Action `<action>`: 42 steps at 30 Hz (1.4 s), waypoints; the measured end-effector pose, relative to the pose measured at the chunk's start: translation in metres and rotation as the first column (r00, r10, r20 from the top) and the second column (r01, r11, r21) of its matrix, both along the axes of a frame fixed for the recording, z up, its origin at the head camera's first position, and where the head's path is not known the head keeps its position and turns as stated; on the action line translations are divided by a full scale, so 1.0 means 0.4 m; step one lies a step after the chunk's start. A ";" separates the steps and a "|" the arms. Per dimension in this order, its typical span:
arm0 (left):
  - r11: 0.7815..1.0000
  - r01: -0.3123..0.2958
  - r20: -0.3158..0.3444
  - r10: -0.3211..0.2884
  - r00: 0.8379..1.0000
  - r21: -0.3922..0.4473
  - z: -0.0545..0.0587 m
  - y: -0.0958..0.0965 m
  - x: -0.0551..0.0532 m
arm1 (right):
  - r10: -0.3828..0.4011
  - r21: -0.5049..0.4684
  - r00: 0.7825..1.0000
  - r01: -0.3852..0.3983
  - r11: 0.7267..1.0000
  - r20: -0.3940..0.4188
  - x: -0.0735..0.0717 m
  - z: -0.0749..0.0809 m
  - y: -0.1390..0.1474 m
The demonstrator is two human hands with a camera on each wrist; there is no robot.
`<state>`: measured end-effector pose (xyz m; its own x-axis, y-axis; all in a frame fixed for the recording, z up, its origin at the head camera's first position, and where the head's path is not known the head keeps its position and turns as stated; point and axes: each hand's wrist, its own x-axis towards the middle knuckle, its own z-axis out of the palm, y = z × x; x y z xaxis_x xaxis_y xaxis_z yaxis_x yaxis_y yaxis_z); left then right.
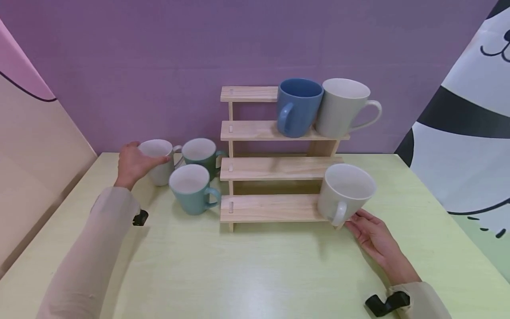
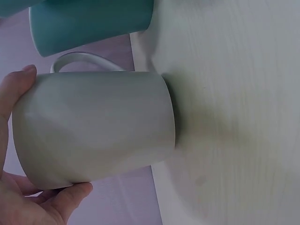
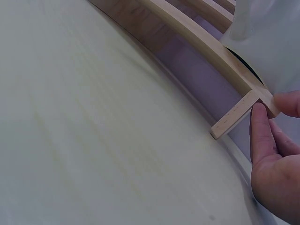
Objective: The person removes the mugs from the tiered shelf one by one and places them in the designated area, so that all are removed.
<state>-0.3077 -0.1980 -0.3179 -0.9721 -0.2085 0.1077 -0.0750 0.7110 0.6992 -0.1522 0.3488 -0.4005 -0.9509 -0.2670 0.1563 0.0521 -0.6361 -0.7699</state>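
Observation:
At the far left of the table, my left hand (image 1: pixel 134 163) grips a white mug (image 2: pixel 93 129) round its rim, thumb on one side and fingers on the other. The mug's base meets the tabletop, and its handle points right. Close beside it stand a green mug (image 1: pixel 199 153) and a teal mug (image 1: pixel 190 190). My right hand (image 1: pixel 373 237) pinches the right end of the lowest shelf of a stepped wooden rack (image 1: pixel 271 208), with the thumb above and fingers beneath in the right wrist view. Another white mug (image 1: pixel 347 192) stands on that shelf end, handle facing forward.
A blue mug (image 1: pixel 299 108) and a white mug (image 1: pixel 342 108) sit side by side on the rack's second shelf from the top, at the right. Behind the table rises a purple backdrop (image 1: pixel 159 66). A panda-patterned panel (image 1: pixel 466 133) stands on the right.

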 end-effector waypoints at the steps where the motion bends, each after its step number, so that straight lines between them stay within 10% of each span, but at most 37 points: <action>1: 1.000 0.000 0.005 0.000 1.000 -0.002 0.000 0.000 0.000 | 0.001 0.002 1.000 -0.001 1.000 0.001 -0.001 0.000 0.000; 42: 0.983 0.116 -0.136 -0.096 0.986 0.144 -0.051 -0.046 0.019 | 0.003 -0.004 1.000 -0.003 1.000 0.005 -0.006 0.004 -0.006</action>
<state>-0.3000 -0.2165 -0.3384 -0.9697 -0.1281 0.2079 0.0924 0.5955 0.7980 -0.1547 0.3463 -0.3987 -0.9510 -0.2691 0.1524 0.0579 -0.6391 -0.7669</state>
